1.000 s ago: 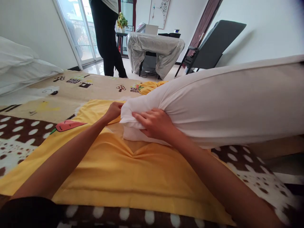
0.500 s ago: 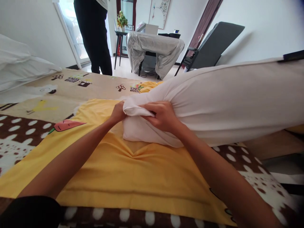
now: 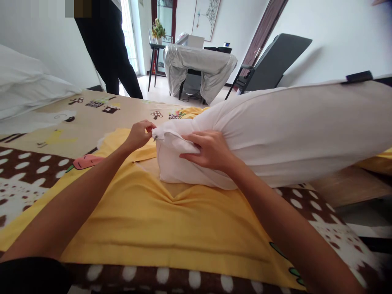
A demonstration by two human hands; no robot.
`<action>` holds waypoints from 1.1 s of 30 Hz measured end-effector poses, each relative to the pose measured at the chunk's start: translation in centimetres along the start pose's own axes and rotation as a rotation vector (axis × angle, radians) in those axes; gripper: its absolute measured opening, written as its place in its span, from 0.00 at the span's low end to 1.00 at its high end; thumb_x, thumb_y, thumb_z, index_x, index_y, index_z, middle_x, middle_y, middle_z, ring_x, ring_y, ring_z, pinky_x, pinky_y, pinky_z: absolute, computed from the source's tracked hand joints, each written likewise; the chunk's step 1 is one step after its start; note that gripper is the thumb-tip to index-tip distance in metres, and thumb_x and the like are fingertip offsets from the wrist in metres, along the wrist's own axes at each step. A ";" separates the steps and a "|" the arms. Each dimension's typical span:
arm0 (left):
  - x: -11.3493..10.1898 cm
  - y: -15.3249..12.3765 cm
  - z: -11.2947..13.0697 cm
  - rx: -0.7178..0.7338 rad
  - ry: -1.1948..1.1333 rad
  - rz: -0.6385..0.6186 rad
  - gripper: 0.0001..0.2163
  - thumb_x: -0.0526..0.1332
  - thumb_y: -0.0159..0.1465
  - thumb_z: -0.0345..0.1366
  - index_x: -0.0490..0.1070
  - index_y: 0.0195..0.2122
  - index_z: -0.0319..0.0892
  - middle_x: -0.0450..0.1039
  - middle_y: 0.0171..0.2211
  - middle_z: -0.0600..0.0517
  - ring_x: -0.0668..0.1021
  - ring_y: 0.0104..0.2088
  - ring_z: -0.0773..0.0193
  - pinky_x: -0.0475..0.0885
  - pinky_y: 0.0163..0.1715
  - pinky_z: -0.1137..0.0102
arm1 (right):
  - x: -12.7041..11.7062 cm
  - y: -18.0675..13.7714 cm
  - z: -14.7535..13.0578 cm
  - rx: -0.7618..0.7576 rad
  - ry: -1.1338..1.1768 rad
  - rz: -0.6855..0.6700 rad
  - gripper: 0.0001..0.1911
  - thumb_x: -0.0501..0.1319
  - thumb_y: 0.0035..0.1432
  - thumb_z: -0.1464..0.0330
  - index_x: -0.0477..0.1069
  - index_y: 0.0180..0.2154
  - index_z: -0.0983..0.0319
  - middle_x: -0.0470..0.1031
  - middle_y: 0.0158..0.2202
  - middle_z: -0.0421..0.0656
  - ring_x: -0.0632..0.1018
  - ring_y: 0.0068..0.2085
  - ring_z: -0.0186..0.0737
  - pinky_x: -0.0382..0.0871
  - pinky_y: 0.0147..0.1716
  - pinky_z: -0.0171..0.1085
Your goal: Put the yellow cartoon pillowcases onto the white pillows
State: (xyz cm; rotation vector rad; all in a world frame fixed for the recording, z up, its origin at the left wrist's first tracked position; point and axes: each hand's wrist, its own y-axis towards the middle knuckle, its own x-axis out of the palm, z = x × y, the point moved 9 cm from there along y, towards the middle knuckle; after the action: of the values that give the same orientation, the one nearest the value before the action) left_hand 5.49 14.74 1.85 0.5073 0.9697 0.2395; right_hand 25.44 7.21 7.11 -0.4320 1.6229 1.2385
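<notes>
A long white pillow (image 3: pixel 275 130) stretches from the middle of the bed off to the right edge. My left hand (image 3: pixel 140 134) is at its near-left corner, thumb and fingers pinched on the fabric edge. A tiny dark, metallic-looking bit shows at that corner, too small to name. My right hand (image 3: pixel 211 149) grips a fold of the pillow's end, thumb below and fingers above. Under the pillow and both forearms lies a yellow cloth (image 3: pixel 165 228) with a carrot print, like a pillowcase, creased near the pillow's end.
A brown-and-white spotted blanket (image 3: pixel 128 273) and a beige printed sheet (image 3: pixel 92 118) cover the bed. White bedding (image 3: pixel 27 85) is heaped at left. Beyond stand a person in black trousers (image 3: pixel 107 49), a plastic-covered table (image 3: pixel 199 57) and a grey chair (image 3: pixel 275 61).
My left hand has moved slightly left and up, stretching the pillow's corner outward. The folded edge has opened somewhat beside my right hand. The standing person has shifted left.
</notes>
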 end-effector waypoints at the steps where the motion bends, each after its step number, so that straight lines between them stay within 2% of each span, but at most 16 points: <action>1: -0.4 0.2 0.0 0.014 -0.007 0.013 0.12 0.55 0.51 0.36 0.75 0.31 0.36 0.71 0.29 0.48 0.72 0.31 0.63 0.65 0.34 0.70 | 0.2 -0.2 -0.3 -0.024 -0.038 -0.016 0.24 0.63 0.54 0.54 0.72 0.49 0.60 0.77 0.36 0.44 0.74 0.34 0.39 0.56 0.32 0.35; 4: -1.0 0.5 0.1 0.050 -0.019 0.024 0.12 0.55 0.53 0.37 0.75 0.31 0.38 0.70 0.28 0.50 0.71 0.30 0.63 0.65 0.34 0.70 | 0.9 -1.0 -1.6 -0.130 -0.165 -0.073 0.31 0.62 0.55 0.52 0.66 0.54 0.63 0.76 0.41 0.48 0.74 0.39 0.43 0.57 0.36 0.37; 7: -0.1 0.4 0.3 0.108 0.055 -0.025 0.10 0.54 0.55 0.35 0.74 0.32 0.39 0.70 0.30 0.50 0.72 0.33 0.62 0.64 0.38 0.67 | 2.1 -2.2 -3.2 -0.232 -0.280 -0.142 0.32 0.59 0.57 0.52 0.63 0.56 0.67 0.76 0.41 0.51 0.73 0.40 0.44 0.57 0.37 0.39; 10: 1.7 -0.3 0.4 0.205 0.243 -0.107 0.10 0.51 0.60 0.33 0.72 0.34 0.41 0.72 0.34 0.48 0.73 0.37 0.58 0.59 0.43 0.61 | 3.6 -3.3 -4.8 -0.312 -0.333 -0.212 0.31 0.58 0.59 0.54 0.63 0.56 0.70 0.76 0.41 0.52 0.73 0.39 0.45 0.57 0.36 0.41; 13: 3.3 -1.2 0.4 0.287 0.375 -0.170 0.12 0.48 0.63 0.32 0.72 0.37 0.42 0.73 0.36 0.46 0.73 0.38 0.57 0.56 0.42 0.60 | 5.1 -4.1 -6.0 -0.373 -0.336 -0.252 0.30 0.55 0.61 0.55 0.64 0.55 0.72 0.75 0.41 0.53 0.73 0.39 0.45 0.57 0.36 0.42; 17: 4.7 -1.8 -0.1 0.289 0.415 -0.247 0.11 0.49 0.62 0.32 0.72 0.35 0.43 0.72 0.33 0.46 0.72 0.38 0.56 0.55 0.39 0.62 | 6.5 -4.9 -6.7 -0.418 -0.341 -0.244 0.22 0.51 0.65 0.63 0.64 0.53 0.73 0.76 0.40 0.52 0.73 0.37 0.44 0.57 0.35 0.42; 23: 6.2 -2.3 -0.9 0.207 0.397 -0.332 0.10 0.49 0.62 0.33 0.70 0.31 0.42 0.71 0.31 0.47 0.72 0.36 0.58 0.54 0.35 0.65 | 7.7 -5.4 -6.7 -0.429 -0.344 -0.221 0.17 0.49 0.64 0.73 0.64 0.52 0.73 0.76 0.38 0.50 0.74 0.36 0.43 0.58 0.33 0.42; 33: 6.2 -3.0 -0.8 0.219 0.450 -0.337 0.10 0.49 0.62 0.33 0.68 0.30 0.42 0.71 0.33 0.45 0.71 0.37 0.55 0.56 0.38 0.60 | 9.2 -4.1 -5.6 -0.313 -0.319 -0.414 0.16 0.46 0.65 0.75 0.64 0.51 0.71 0.75 0.42 0.52 0.74 0.41 0.44 0.60 0.37 0.42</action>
State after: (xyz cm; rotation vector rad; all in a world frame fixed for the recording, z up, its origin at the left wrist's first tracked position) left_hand 8.16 14.97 -4.50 0.4893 1.5126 -0.0633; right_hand 21.85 3.19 -3.03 -0.6881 1.0098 1.1717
